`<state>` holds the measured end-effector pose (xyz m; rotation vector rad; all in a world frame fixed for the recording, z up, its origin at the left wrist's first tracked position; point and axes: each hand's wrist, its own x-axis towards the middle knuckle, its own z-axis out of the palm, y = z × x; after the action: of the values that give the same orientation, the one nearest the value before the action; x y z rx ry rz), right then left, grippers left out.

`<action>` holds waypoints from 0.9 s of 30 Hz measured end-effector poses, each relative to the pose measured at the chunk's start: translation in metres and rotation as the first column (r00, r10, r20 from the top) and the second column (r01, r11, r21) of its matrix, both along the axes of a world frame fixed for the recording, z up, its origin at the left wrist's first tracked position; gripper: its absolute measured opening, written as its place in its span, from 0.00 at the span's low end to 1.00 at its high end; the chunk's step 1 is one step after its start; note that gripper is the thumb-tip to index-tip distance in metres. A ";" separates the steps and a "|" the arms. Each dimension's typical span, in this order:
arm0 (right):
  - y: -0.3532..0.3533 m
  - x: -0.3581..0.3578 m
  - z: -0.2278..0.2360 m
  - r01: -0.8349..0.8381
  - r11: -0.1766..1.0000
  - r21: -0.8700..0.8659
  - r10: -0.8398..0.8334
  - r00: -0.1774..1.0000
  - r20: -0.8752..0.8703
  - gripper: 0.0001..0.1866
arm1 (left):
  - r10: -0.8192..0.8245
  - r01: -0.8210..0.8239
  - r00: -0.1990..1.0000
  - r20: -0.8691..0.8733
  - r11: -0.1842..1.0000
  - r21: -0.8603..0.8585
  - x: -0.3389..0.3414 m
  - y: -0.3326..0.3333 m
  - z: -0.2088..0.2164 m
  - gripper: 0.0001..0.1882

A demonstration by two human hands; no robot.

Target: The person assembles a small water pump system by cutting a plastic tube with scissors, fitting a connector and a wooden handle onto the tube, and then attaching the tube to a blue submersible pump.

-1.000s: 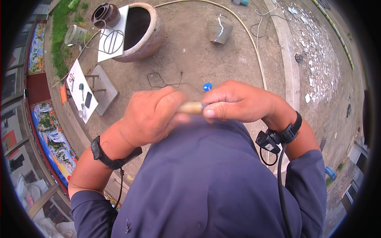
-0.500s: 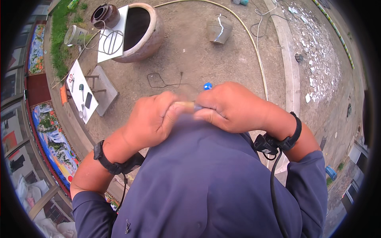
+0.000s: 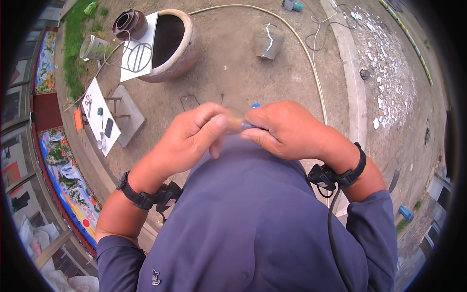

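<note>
In front of my chest my two hands nearly meet around a small tan and grey-blue piece (image 3: 237, 125), blurred, its kind unclear. My right hand (image 3: 287, 129) is closed, pinching its grey-blue end between thumb and bent index finger. At the tan end is my left hand (image 3: 197, 131), thumb and fingers curled in against it, with a lower finger hanging looser. Just beyond my right hand a small bright blue object (image 3: 256, 105) shows in part. Both wrists wear black straps with small devices and cables.
A big clay vat (image 3: 192, 48) bears a white board (image 3: 131, 68), with a brown jar (image 3: 138, 27) beside it. Another white board (image 3: 92, 104) at left holds red scissors, a green-handled tool and a phone. A cracked pot (image 3: 269, 41) stands ahead; a yellow hose (image 3: 311, 63) curves past.
My left hand has loosened and turned, its fingers less tightly curled. The right hand keeps its pinch almost in place. More of the ground cable is now hidden behind my hands.
</note>
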<state>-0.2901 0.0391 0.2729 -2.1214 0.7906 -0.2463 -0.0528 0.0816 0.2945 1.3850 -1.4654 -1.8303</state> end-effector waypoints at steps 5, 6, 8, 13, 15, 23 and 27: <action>0.000 -0.005 -0.002 0.026 0.999 0.043 -0.029 0.996 0.080 0.12 | 0.114 -0.119 0.984 -0.135 0.992 -0.032 0.003 0.006 -0.010 0.15; 0.000 -0.007 -0.001 0.036 0.996 0.081 -0.045 0.993 0.113 0.12 | 0.139 -0.155 0.971 -0.192 0.985 -0.071 0.003 0.007 -0.012 0.15; 0.000 -0.009 -0.002 0.044 0.992 0.116 -0.061 0.988 0.144 0.12 | 0.160 -0.179 0.964 -0.214 0.981 -0.076 0.002 0.007 -0.014 0.16; 0.007 -0.010 0.000 0.118 0.971 0.210 -0.170 0.954 0.248 0.14 | 0.145 -0.167 0.961 -0.237 0.983 -0.077 0.004 0.002 -0.012 0.17; 0.012 -0.011 0.000 0.143 0.956 0.255 -0.205 0.950 0.234 0.16 | 0.115 -0.141 0.961 -0.252 0.986 -0.084 0.004 -0.001 -0.013 0.18; 0.034 -0.089 0.035 0.352 0.736 0.579 -0.674 0.470 0.570 0.22 | 0.000 0.005 0.997 -0.078 0.998 0.062 0.013 -0.031 -0.047 0.16; 0.066 -0.136 0.065 0.545 0.704 0.455 -0.625 0.172 0.761 0.25 | -0.177 0.176 0.984 0.031 0.984 0.034 -0.003 -0.052 -0.073 0.17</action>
<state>-0.4266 0.1055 0.3381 -1.1209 0.8595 -1.6130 -0.0560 0.0295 0.2215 1.3442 -1.6307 -1.9527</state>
